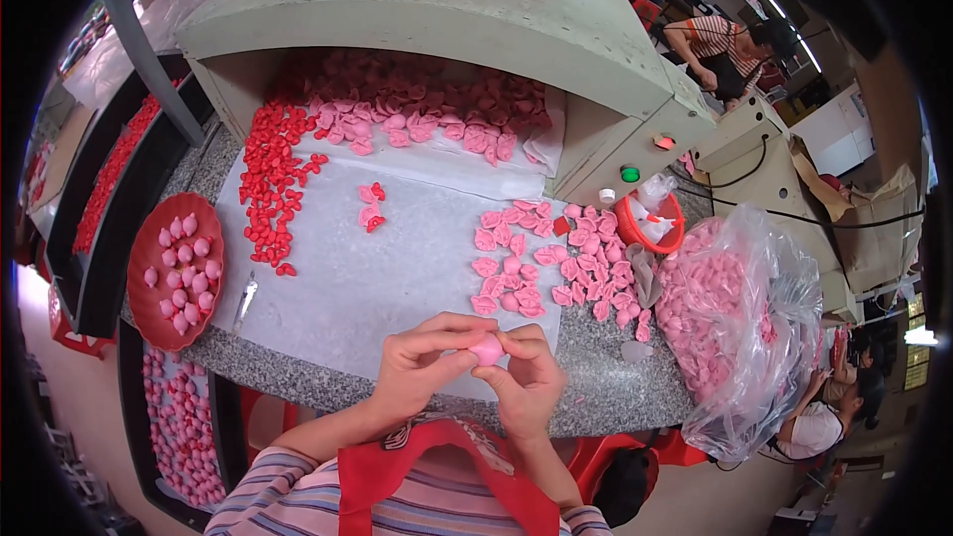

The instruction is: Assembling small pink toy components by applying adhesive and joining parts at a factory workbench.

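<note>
Over the near edge of the work surface, my left hand (418, 361) and my right hand (523, 377) pinch one small, rounded pink plastic piece (486, 349) between their fingertips. Its underside is hidden by the fingers. Just beyond my hands, loose pink shell-like pieces (511, 283) lie on the white sheet (387, 288). Small red bow-shaped pieces (268, 189) form a pile at the left of the sheet. Two pink pieces with red ones (370, 208) lie by themselves near the middle.
A pale green metal hood (427, 15) covers a heap of pink pieces (417, 99). At left stands a red scalloped tray (139, 283) of pink balls. To the right are an orange-red basket (678, 238) and a clear plastic bag (794, 278) of pink pieces. Other people sit farther off.
</note>
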